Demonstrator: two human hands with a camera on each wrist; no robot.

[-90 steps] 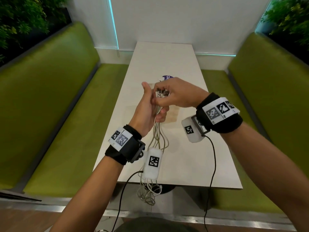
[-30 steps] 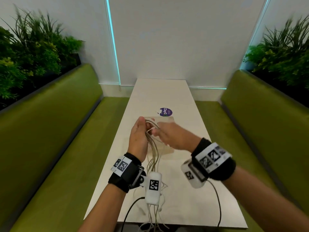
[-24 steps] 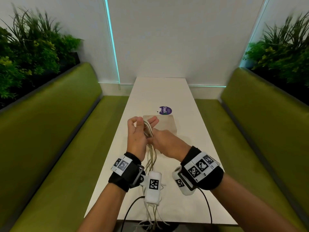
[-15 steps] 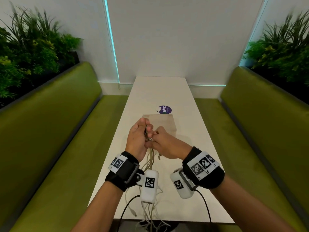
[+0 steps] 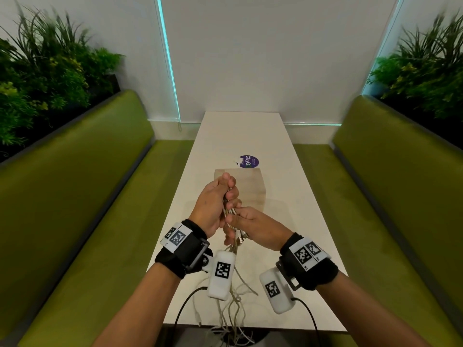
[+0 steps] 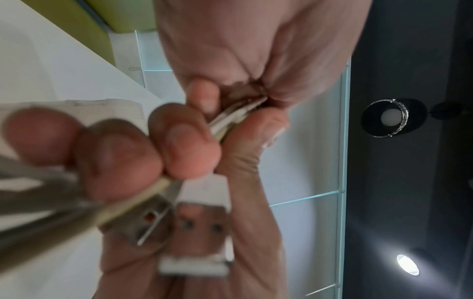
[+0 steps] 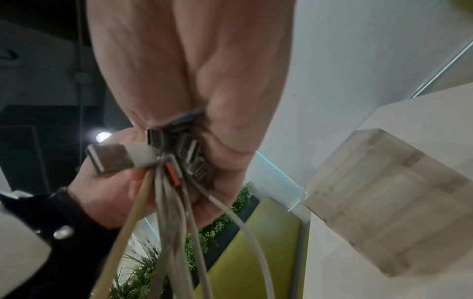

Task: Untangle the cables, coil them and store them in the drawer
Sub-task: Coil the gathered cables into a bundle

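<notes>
Cables (image 5: pixel 231 314) hang slack off the near edge of the counter (image 5: pixel 295 209), running up into both hands above it. Right hand (image 5: pixel 258 227), grip pinching the bundle just below the left; metal plug ends (image 7: pixel 179 145) bunched at its fingers. Left hand (image 5: pixel 213 204) just past it, fingers curled round the upper bundle. Behind the hands: pale box (image 5: pixel 250 186) on the counter, then purple sticker (image 5: pixel 248 161).

Head looks down; wrists close, upward; share cables (image 5: pixel 231 294).
</notes>
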